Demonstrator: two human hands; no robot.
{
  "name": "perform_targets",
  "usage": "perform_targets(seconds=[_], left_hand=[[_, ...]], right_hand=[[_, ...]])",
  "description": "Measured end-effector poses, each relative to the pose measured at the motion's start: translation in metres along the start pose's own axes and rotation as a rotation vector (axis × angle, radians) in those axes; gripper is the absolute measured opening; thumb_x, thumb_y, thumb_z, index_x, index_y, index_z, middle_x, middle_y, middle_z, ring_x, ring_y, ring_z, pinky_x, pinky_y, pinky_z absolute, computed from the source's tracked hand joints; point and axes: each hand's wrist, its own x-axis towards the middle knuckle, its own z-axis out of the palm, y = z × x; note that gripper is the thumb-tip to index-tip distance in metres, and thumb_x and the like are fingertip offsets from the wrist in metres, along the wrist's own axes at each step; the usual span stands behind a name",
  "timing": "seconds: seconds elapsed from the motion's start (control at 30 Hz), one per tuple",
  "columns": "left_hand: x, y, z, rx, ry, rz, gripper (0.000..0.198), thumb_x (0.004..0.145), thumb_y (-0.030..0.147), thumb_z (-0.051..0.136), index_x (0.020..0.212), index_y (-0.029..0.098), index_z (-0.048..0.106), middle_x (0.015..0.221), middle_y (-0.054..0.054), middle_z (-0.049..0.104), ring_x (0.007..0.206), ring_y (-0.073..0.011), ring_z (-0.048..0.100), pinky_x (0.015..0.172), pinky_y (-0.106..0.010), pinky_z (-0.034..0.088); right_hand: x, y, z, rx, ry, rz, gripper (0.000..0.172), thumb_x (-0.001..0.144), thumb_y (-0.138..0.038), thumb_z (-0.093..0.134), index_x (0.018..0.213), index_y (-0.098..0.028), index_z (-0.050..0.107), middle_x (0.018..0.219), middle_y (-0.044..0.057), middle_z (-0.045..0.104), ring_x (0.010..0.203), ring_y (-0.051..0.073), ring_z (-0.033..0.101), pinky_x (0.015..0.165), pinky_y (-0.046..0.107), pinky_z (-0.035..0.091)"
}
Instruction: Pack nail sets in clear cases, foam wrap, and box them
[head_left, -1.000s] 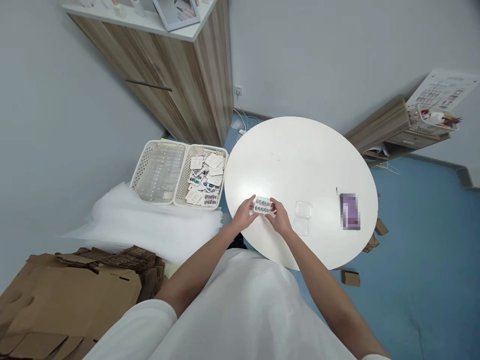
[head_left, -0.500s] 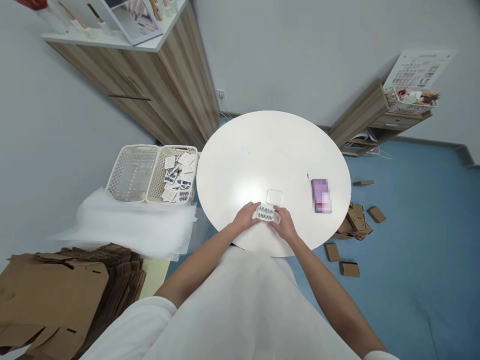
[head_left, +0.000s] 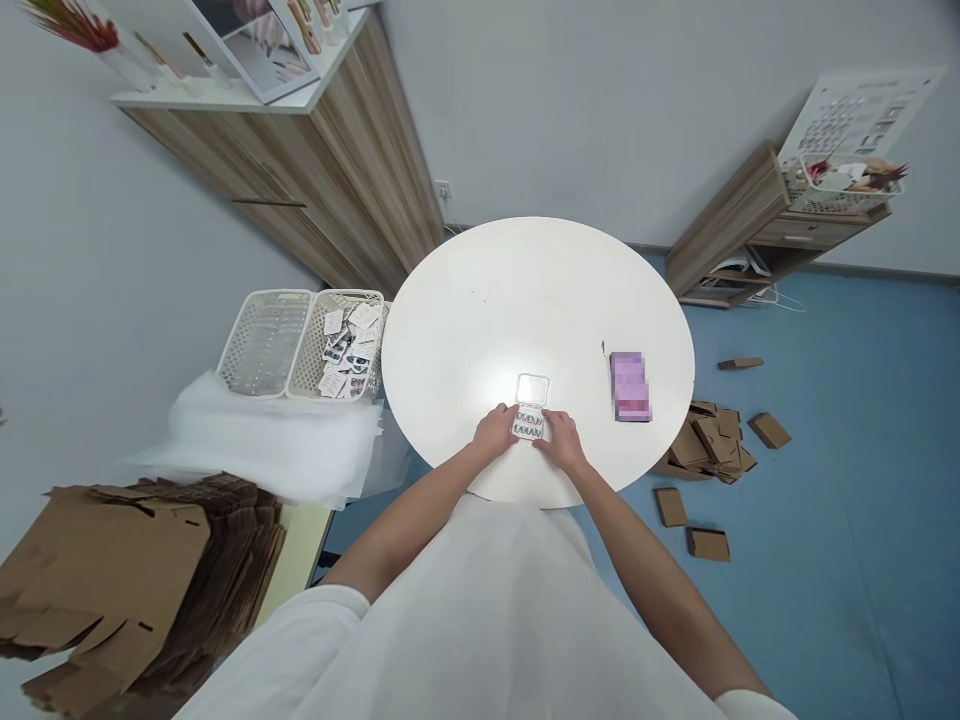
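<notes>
Card (head_left: 528, 424) over the near half of the open case (head_left: 532, 389), on the tabletop (head_left: 555, 290)
Left hand (head_left: 495, 430) and right hand (head_left: 562, 439) pinch the card's opposite sides; farther right lies a purple item (head_left: 631, 386), blurred.

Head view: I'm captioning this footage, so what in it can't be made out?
Head view, cards in the basket: print too small to read.
Head view, purple rectangle: pixelated, so its details are lost.
Head view, picture frame: top cut off by the upper edge.
Head view, clear case: underside hidden by the case itself.
</notes>
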Motion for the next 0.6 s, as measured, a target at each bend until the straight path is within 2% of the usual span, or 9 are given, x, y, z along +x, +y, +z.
perform_targets(seconds=[0.33, 0.6], left_hand=[[0.000, -0.005, 0.013, -0.102, 0.026, 0.026, 0.066, 0.069, 0.021, 0.057, 0.128, 0.024, 0.027, 0.105, -0.007, 0.047, 0.094, -0.0211, 0.050, 0.068, -0.025, 0.037], [-0.001, -0.007, 0.018, -0.284, 0.023, 0.029, 0.088, 0.062, 0.023, 0.065, 0.134, 0.018, 0.016, 0.116, -0.013, 0.040, 0.099, -0.0255, 0.048, 0.074, -0.030, 0.039]], right_hand=[[0.003, 0.004, 0.001, -0.050, 0.007, -0.035, 0.062, 0.064, -0.028, 0.060, 0.121, -0.022, 0.038, 0.112, 0.007, 0.044, 0.106, 0.025, 0.040, 0.085, 0.035, 0.035], [-0.002, 0.002, 0.004, -0.021, 0.044, -0.019, 0.062, 0.065, -0.025, 0.056, 0.123, -0.022, 0.035, 0.113, 0.008, 0.044, 0.105, 0.024, 0.041, 0.086, 0.036, 0.036]])
